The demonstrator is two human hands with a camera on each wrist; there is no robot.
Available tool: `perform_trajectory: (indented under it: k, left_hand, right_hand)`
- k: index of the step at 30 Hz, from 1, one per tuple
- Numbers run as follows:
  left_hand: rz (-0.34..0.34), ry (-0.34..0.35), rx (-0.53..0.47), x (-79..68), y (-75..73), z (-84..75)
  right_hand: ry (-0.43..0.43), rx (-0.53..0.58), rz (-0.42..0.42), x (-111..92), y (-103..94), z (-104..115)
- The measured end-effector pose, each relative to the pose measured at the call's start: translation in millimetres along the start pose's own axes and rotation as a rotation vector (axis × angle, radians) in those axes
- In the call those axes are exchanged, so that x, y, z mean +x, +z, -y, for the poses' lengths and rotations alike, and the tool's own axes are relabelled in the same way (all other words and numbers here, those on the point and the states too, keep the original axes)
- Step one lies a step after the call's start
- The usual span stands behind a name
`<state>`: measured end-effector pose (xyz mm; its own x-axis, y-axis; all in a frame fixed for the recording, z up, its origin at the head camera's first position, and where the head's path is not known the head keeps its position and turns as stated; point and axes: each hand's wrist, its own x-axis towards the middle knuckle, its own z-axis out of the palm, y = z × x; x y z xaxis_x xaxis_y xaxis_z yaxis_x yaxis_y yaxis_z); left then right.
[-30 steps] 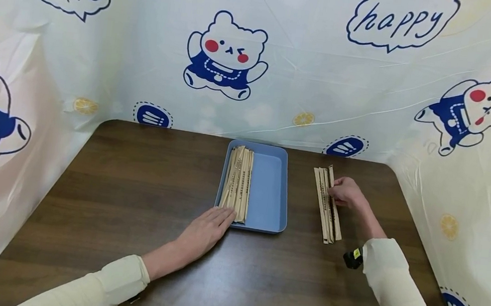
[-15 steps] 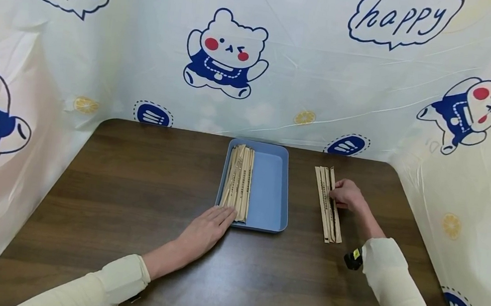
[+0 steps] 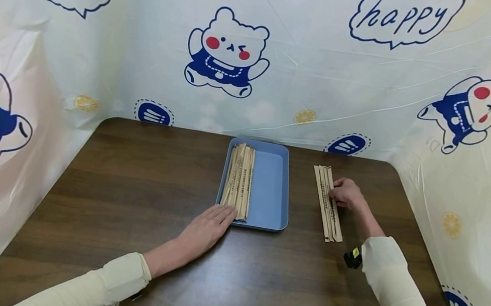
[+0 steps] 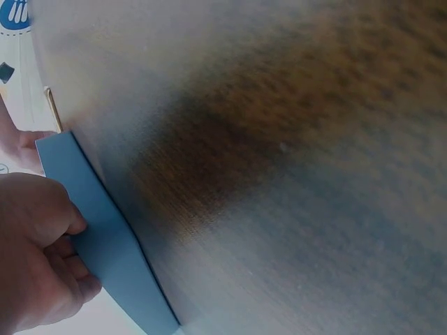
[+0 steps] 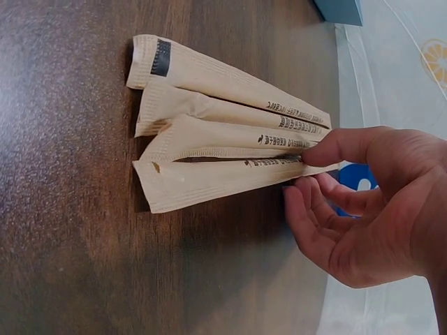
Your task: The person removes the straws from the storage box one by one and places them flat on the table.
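Pale cloth (image 3: 318, 70) printed with bears hangs behind and around a brown wooden table (image 3: 157, 173). On its right side, the person's right hand (image 5: 377, 209) pinches the outermost packet (image 5: 209, 185) between thumb and fingers, partway along its length, with three more paper packets (image 5: 202, 94) lying next to it on the wood. A second ago that outer packet's far end poked past its neighbours and stood a little apart; now it lies close against them and nearly level, so the four make one narrow bunch. Judging by that, the hand is evening up the loose packets rather than raising them, and this gathering looks further along. In the right wrist view their near ends are somewhat fanned and uneven, so the squaring does not seem finished. Well to the left of the bunch sits a blue tray (image 3: 270, 191), with a thicker bundle (image 3: 238, 182) of similar packets lying lengthwise along its left side. The left hand (image 3: 205, 229) grips the tray's near left corner, fingers over the rim; neither has shifted noticeably, which suggests a steadying hold. Beside the right cuff is a small dark device (image 3: 353, 257).
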<state>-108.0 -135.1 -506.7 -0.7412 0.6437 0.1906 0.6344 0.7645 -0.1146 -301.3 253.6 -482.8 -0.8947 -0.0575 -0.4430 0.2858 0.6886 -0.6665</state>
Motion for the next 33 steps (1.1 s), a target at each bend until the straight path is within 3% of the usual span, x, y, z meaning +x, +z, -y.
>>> perform_trajectory:
  k: [10, 17, 19, 23, 26, 33]
  left_hand:
    - [-0.015, 0.004, -0.006, 0.3, 0.7, 0.5]
    - [-0.023, 0.009, -0.011, 0.0, 1.9, 0.5]
    - [-0.023, 0.006, -0.009, -0.1, 2.0, 0.6]
    - [-0.026, 0.003, -0.008, -0.6, 1.9, 0.5]
    - [-0.024, 0.005, -0.003, -0.9, 1.8, 0.3]
    - [-0.031, 0.007, -0.005, 0.0, 1.4, 0.3]
  right_hand:
    - [-0.012, -0.048, -0.075, -3.1, 0.7, 4.3]
    - [-0.128, -0.127, -0.165, -8.4, 9.0, 22.0]
    - [-0.143, -0.066, -0.143, -9.2, 12.0, 32.0]
    - [-0.112, 0.193, -0.009, -12.8, 19.0, 53.6]
    - [-0.106, 0.306, 0.071, -17.1, 26.4, 68.2]
    - [-0.128, 0.368, 0.145, -24.0, 50.3, 95.7]
